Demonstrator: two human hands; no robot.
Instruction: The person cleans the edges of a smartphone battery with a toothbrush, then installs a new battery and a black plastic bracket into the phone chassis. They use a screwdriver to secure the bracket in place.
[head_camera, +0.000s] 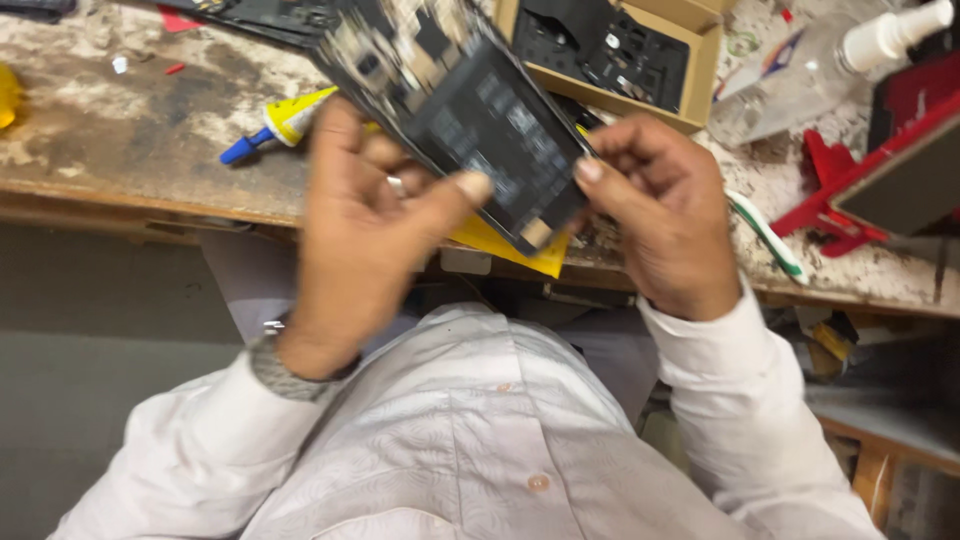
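An opened phone with its back cover off, showing a black battery and circuit parts, is held tilted above the worn workbench's front edge. My left hand grips it from below, thumb pressed on the battery. My right hand pinches the phone's right edge with thumb and fingertips. Both sleeves are white, and a watch sits on my left wrist. The picture is blurred by motion.
A yellow glue tube with a blue cap lies left of the phone. A cardboard box with black parts stands behind. A clear spray bottle, a red stand, a white-green toothbrush and yellow paper lie nearby.
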